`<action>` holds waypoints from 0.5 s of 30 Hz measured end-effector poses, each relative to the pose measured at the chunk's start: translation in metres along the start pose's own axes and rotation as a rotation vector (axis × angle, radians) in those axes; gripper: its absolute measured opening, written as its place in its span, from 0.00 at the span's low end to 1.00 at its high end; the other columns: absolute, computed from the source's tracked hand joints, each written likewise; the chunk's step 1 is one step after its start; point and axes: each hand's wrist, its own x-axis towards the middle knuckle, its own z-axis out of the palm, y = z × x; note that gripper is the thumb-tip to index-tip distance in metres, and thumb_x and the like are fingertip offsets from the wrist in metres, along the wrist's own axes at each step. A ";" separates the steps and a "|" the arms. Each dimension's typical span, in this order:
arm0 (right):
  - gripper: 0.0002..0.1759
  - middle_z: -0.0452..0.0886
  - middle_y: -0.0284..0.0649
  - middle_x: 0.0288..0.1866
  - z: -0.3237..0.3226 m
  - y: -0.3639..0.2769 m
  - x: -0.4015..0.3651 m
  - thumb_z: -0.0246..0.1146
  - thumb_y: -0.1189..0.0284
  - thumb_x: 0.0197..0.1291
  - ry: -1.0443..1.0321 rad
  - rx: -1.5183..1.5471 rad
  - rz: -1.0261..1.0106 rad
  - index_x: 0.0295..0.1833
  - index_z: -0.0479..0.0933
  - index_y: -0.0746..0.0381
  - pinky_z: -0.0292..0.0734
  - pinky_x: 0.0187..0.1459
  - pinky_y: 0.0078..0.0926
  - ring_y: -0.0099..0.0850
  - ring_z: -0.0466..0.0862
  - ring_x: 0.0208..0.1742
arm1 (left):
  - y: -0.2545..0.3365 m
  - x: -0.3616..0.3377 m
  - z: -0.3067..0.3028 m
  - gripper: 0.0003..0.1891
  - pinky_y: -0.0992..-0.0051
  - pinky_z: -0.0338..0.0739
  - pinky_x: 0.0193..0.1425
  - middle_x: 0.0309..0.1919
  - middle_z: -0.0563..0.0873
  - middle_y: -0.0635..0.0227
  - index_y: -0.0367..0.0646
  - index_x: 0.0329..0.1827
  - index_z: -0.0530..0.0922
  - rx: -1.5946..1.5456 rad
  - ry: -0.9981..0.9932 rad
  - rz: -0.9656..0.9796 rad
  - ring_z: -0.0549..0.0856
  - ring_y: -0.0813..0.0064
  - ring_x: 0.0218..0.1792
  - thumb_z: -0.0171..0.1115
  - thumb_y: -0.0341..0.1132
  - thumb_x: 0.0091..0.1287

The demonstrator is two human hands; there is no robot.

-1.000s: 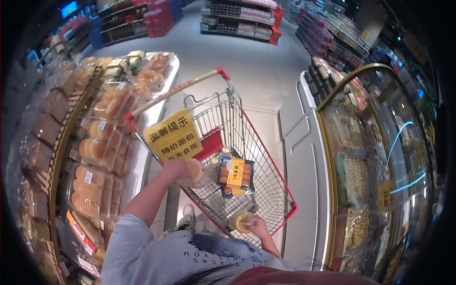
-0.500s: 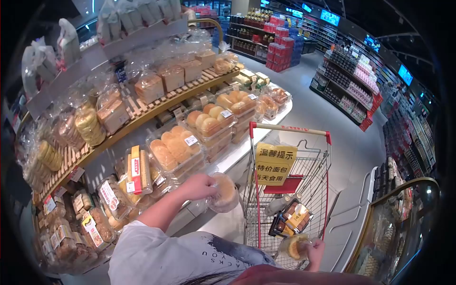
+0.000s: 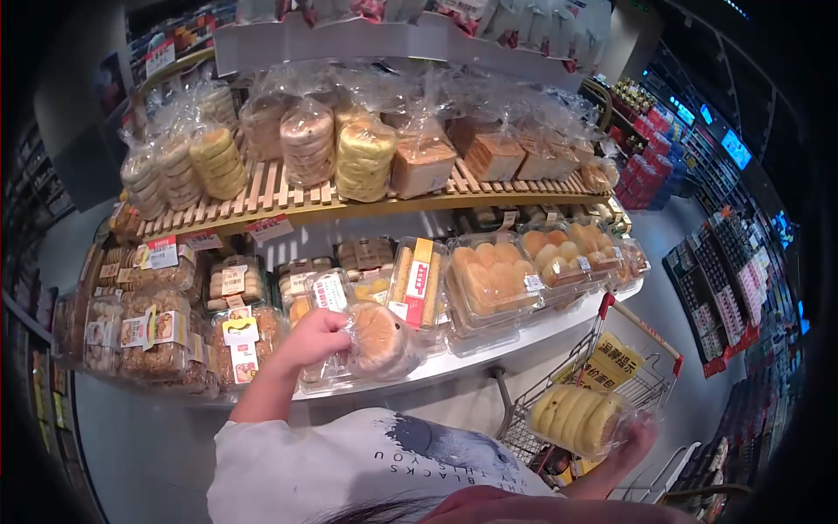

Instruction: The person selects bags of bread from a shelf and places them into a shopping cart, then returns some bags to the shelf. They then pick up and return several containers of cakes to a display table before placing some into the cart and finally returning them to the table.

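Observation:
My left hand [image 3: 316, 338] pinches the gathered plastic of a clear bag of round buns [image 3: 381, 337], whose flat, pale-brown end faces me. It hangs in front of the lower display, near a tray of packed rolls with a red and yellow label [image 3: 417, 278]. At the lower right, my right hand [image 3: 640, 438] is closed on the end of a clear bag of yellow round buns [image 3: 578, 421], stacked in a row and lying sideways. That bag is over the shopping cart [image 3: 534, 417] and hides part of its basket.
A slatted wooden shelf [image 3: 262, 194] carries bagged buns and bread loaves [image 3: 424, 166]. Below, a white-edged counter [image 3: 454, 362] holds clear boxes of rolls [image 3: 493, 275]. The cart bears a yellow sign [image 3: 613, 362]. Store shelves [image 3: 720, 284] stand at the right.
My view has turned left toward the bread display, and the cart now appears farther right. The right-hand bag has come up and turned, showing its row of buns. Both hands keep their bags.

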 end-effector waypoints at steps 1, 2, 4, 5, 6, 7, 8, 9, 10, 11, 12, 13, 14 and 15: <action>0.17 0.71 0.37 0.33 0.012 0.006 -0.001 0.54 0.78 0.33 0.016 0.011 0.013 0.37 0.69 0.66 0.73 0.38 0.20 0.29 0.74 0.34 | -0.002 -0.008 -0.017 0.06 0.80 0.73 0.27 0.18 0.80 0.69 0.32 0.24 0.79 -0.019 0.053 0.017 0.79 0.82 0.22 0.55 0.26 0.50; 0.18 0.71 0.38 0.35 0.022 0.015 -0.001 0.55 0.78 0.34 0.032 0.020 0.025 0.38 0.69 0.66 0.74 0.39 0.22 0.31 0.75 0.36 | -0.005 -0.015 -0.033 0.06 0.80 0.73 0.27 0.18 0.80 0.69 0.32 0.24 0.79 -0.037 0.105 0.033 0.78 0.82 0.22 0.55 0.26 0.50; 0.19 0.71 0.39 0.37 0.040 0.029 0.002 0.55 0.77 0.35 -0.016 0.068 0.065 0.40 0.68 0.66 0.74 0.41 0.24 0.32 0.75 0.39 | -0.011 -0.025 -0.063 0.06 0.80 0.72 0.27 0.18 0.79 0.69 0.33 0.22 0.79 -0.017 0.197 0.067 0.78 0.82 0.21 0.54 0.26 0.50; 0.19 0.71 0.39 0.38 0.047 0.036 0.005 0.55 0.77 0.36 -0.077 0.108 0.092 0.40 0.69 0.66 0.74 0.41 0.24 0.32 0.75 0.40 | -0.008 -0.029 -0.073 0.06 0.80 0.72 0.27 0.18 0.79 0.69 0.33 0.22 0.78 -0.043 0.262 0.084 0.78 0.82 0.21 0.54 0.26 0.51; 0.19 0.71 0.40 0.38 0.055 0.040 0.007 0.56 0.77 0.36 -0.132 0.146 0.121 0.40 0.69 0.66 0.74 0.41 0.24 0.32 0.74 0.41 | -0.004 -0.033 -0.081 0.06 0.81 0.72 0.26 0.18 0.79 0.69 0.34 0.22 0.78 -0.067 0.322 0.099 0.77 0.82 0.21 0.54 0.26 0.52; 0.19 0.71 0.40 0.38 0.061 0.045 0.010 0.56 0.78 0.36 -0.123 0.117 0.135 0.40 0.69 0.66 0.74 0.40 0.24 0.32 0.74 0.41 | 0.001 -0.036 -0.091 0.06 0.81 0.71 0.26 0.18 0.79 0.69 0.34 0.22 0.78 -0.084 0.369 0.118 0.77 0.82 0.20 0.53 0.26 0.52; 0.19 0.71 0.40 0.38 0.065 0.049 0.013 0.56 0.78 0.36 -0.108 0.087 0.147 0.40 0.69 0.65 0.74 0.40 0.24 0.32 0.75 0.40 | 0.007 -0.037 -0.102 0.06 0.81 0.71 0.26 0.18 0.79 0.70 0.35 0.22 0.78 -0.100 0.410 0.137 0.77 0.82 0.20 0.53 0.26 0.53; 0.19 0.71 0.40 0.37 0.070 0.052 0.016 0.56 0.78 0.35 -0.086 0.055 0.157 0.40 0.69 0.65 0.74 0.40 0.24 0.32 0.75 0.39 | 0.013 -0.036 -0.112 0.07 0.81 0.70 0.25 0.18 0.79 0.70 0.35 0.22 0.78 -0.115 0.444 0.155 0.77 0.82 0.20 0.53 0.26 0.53; 0.18 0.72 0.39 0.37 0.074 0.056 0.020 0.56 0.79 0.35 -0.127 0.084 0.161 0.40 0.69 0.65 0.74 0.39 0.24 0.31 0.75 0.38 | 0.018 -0.033 -0.122 0.07 0.81 0.69 0.25 0.18 0.79 0.70 0.36 0.23 0.78 -0.103 0.499 0.191 0.76 0.82 0.20 0.52 0.26 0.54; 0.18 0.72 0.39 0.37 0.079 0.062 0.025 0.56 0.79 0.35 -0.163 0.114 0.163 0.39 0.69 0.65 0.74 0.39 0.23 0.31 0.75 0.37 | 0.031 -0.029 -0.131 0.07 0.81 0.69 0.25 0.19 0.80 0.69 0.36 0.23 0.78 -0.087 0.532 0.188 0.76 0.82 0.20 0.51 0.26 0.54; 0.18 0.72 0.39 0.37 0.084 0.066 0.030 0.55 0.80 0.35 -0.198 0.144 0.161 0.39 0.69 0.65 0.74 0.39 0.23 0.31 0.75 0.36 | 0.043 -0.024 -0.140 0.08 0.81 0.69 0.26 0.19 0.80 0.68 0.35 0.24 0.78 -0.072 0.575 0.205 0.77 0.82 0.21 0.50 0.25 0.53; 0.17 0.72 0.39 0.36 0.089 0.069 0.035 0.55 0.80 0.35 -0.192 0.137 0.159 0.38 0.69 0.65 0.74 0.38 0.23 0.31 0.75 0.36 | 0.056 -0.017 -0.147 0.08 0.81 0.69 0.26 0.20 0.81 0.68 0.35 0.23 0.78 -0.062 0.621 0.214 0.77 0.81 0.21 0.49 0.25 0.52; 0.17 0.72 0.39 0.36 0.096 0.074 0.041 0.55 0.80 0.35 -0.193 0.131 0.161 0.38 0.69 0.65 0.74 0.38 0.23 0.30 0.75 0.35 | 0.063 -0.009 -0.159 0.07 0.80 0.69 0.27 0.20 0.81 0.67 0.35 0.23 0.78 -0.025 0.661 0.240 0.77 0.81 0.21 0.49 0.25 0.50; 0.17 0.72 0.38 0.35 0.101 0.078 0.046 0.55 0.80 0.35 -0.201 0.127 0.167 0.37 0.69 0.65 0.74 0.38 0.23 0.30 0.75 0.35 | 0.073 0.000 -0.168 0.07 0.80 0.69 0.27 0.20 0.80 0.67 0.35 0.22 0.77 0.009 0.711 0.226 0.76 0.80 0.21 0.50 0.26 0.50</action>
